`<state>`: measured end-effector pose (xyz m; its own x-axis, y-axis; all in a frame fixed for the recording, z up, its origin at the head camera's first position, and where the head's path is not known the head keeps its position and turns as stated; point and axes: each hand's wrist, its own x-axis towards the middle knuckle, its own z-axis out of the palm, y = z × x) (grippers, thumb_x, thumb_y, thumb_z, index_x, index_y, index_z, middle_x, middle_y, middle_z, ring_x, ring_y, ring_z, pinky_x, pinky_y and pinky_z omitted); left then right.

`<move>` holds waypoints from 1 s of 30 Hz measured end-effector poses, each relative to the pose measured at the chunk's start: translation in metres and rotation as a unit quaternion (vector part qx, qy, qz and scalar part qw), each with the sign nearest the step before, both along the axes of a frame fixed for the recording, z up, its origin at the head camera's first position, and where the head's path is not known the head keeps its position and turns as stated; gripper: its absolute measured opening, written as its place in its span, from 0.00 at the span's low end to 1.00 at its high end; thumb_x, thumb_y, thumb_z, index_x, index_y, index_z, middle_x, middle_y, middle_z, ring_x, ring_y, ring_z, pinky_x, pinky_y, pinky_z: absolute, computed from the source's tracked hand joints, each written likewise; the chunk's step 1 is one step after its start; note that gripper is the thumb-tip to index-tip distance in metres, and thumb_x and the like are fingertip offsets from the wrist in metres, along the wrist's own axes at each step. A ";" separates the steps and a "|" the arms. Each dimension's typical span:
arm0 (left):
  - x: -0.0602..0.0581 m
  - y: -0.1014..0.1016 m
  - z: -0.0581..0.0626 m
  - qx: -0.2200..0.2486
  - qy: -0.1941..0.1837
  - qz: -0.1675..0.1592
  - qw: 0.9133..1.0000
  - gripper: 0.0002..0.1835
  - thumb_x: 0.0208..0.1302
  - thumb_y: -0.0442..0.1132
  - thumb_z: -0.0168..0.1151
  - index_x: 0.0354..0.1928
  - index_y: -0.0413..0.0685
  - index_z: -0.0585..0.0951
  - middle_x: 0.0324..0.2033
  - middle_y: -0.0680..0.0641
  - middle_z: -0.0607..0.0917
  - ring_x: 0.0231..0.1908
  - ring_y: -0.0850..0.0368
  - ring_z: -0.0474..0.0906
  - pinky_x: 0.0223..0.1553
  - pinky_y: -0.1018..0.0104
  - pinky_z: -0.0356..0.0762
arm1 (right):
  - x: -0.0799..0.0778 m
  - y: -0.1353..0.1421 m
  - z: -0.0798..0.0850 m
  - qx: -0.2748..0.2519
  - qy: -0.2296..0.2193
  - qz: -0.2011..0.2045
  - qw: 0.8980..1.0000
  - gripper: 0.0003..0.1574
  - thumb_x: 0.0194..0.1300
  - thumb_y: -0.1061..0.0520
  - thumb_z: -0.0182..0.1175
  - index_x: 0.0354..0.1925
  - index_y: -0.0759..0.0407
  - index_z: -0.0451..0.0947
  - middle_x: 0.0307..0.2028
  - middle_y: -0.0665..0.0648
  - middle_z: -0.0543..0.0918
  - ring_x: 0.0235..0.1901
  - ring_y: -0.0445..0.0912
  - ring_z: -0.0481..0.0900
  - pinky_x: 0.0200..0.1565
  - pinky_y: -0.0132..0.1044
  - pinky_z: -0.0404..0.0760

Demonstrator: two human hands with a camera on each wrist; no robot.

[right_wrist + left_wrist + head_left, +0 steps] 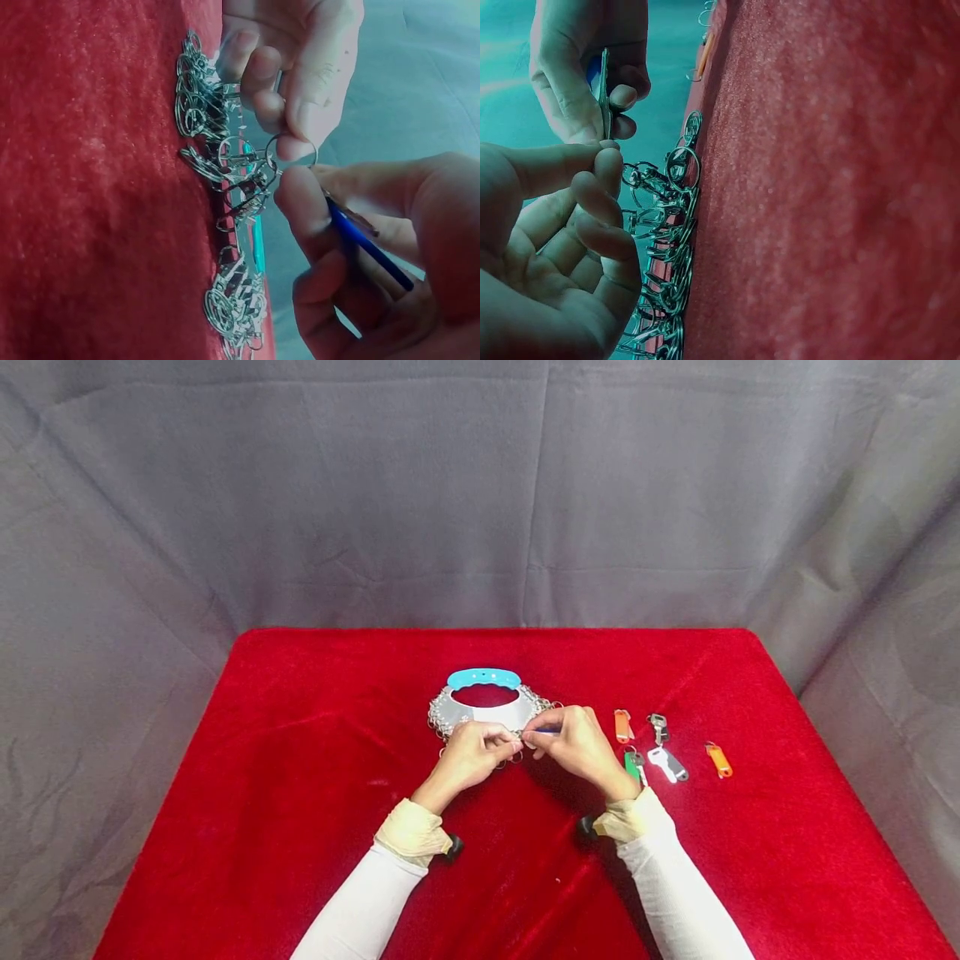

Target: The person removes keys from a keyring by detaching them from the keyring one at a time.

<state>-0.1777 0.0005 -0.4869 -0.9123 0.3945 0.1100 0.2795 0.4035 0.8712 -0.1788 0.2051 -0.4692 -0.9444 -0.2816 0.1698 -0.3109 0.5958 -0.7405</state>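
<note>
A silver plate (pixel 487 715) with a blue handle (pixel 483 677) lies on the red cloth, its curved edge hung with many metal clips and rings (pixel 236 304). At its near edge both hands meet. My left hand (pixel 472 752) pinches a metal split ring (pixel 270 147) between thumb and forefinger. Fingertips of my right hand (pixel 579 745) pinch a key (pixel 606 94) with a blue key tag (pixel 375 251), right against that ring. Whether the key is threaded on the ring is hidden by the fingers.
Right of the plate lie an orange key tag (pixel 622 727), a key with a dark tag (pixel 658 727), a green tag (pixel 632 765) with a key, a larger white-and-grey key-shaped piece (pixel 667 764) and another orange tag (pixel 720 760). Grey curtains surround the table.
</note>
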 end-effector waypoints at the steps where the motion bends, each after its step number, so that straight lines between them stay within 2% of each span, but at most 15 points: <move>1: 0.000 0.000 0.000 -0.002 -0.002 0.000 1.000 0.05 0.67 0.34 0.71 0.35 0.40 0.91 0.28 0.45 0.91 0.24 0.63 0.82 0.28 0.75 0.74 | 0.000 0.000 -0.001 0.001 -0.002 -0.005 1.000 0.03 0.62 0.59 0.75 0.31 0.51 0.92 0.18 0.45 0.87 0.23 0.37 0.87 0.28 0.31 0.74; 5: 0.000 -0.001 -0.001 -0.012 -0.002 0.003 1.000 0.07 0.67 0.37 0.71 0.33 0.41 0.90 0.26 0.46 0.90 0.23 0.72 0.75 0.28 0.75 0.72 | 0.000 -0.002 -0.002 0.002 -0.006 -0.023 1.000 0.03 0.62 0.58 0.75 0.31 0.51 0.92 0.18 0.44 0.87 0.23 0.37 0.87 0.28 0.31 0.74; 8: 0.001 -0.001 -0.001 -0.008 -0.004 -0.004 1.000 0.06 0.68 0.36 0.70 0.34 0.40 0.90 0.27 0.46 0.89 0.23 0.72 0.74 0.28 0.74 0.71 | 0.000 -0.003 -0.002 0.001 -0.001 -0.023 1.000 0.03 0.62 0.59 0.75 0.31 0.52 0.92 0.17 0.45 0.87 0.23 0.37 0.86 0.28 0.31 0.73; 13: 0.001 0.001 -0.002 0.003 -0.017 -0.023 1.000 0.06 0.70 0.34 0.67 0.37 0.37 0.90 0.28 0.43 0.90 0.23 0.72 0.74 0.27 0.76 0.71 | 0.001 -0.003 0.000 0.003 0.024 0.012 1.000 0.03 0.63 0.61 0.73 0.32 0.54 0.91 0.20 0.47 0.88 0.22 0.37 0.84 0.27 0.30 0.76; 20: -0.001 0.001 -0.003 0.010 -0.027 -0.018 0.999 0.08 0.72 0.34 0.65 0.38 0.36 0.89 0.28 0.39 0.89 0.21 0.72 0.73 0.26 0.76 0.70 | 0.002 -0.002 0.005 0.024 0.067 0.047 0.996 0.03 0.64 0.63 0.73 0.34 0.55 0.91 0.24 0.46 0.87 0.21 0.40 0.80 0.28 0.30 0.77; 30: 0.000 0.000 -0.003 -0.005 -0.014 -0.003 1.000 0.06 0.69 0.36 0.69 0.38 0.42 0.91 0.27 0.44 0.89 0.22 0.71 0.72 0.27 0.74 0.70 | 0.002 -0.002 0.003 0.011 0.042 0.021 0.999 0.03 0.64 0.60 0.72 0.33 0.54 0.92 0.20 0.48 0.88 0.22 0.39 0.85 0.27 0.30 0.76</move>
<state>-0.1779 0.0001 -0.4898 -0.9127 0.4009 0.0795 0.2568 0.4113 0.8746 -0.1763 0.2032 -0.4658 -0.9146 -0.3245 0.2411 -0.3958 0.5974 -0.6975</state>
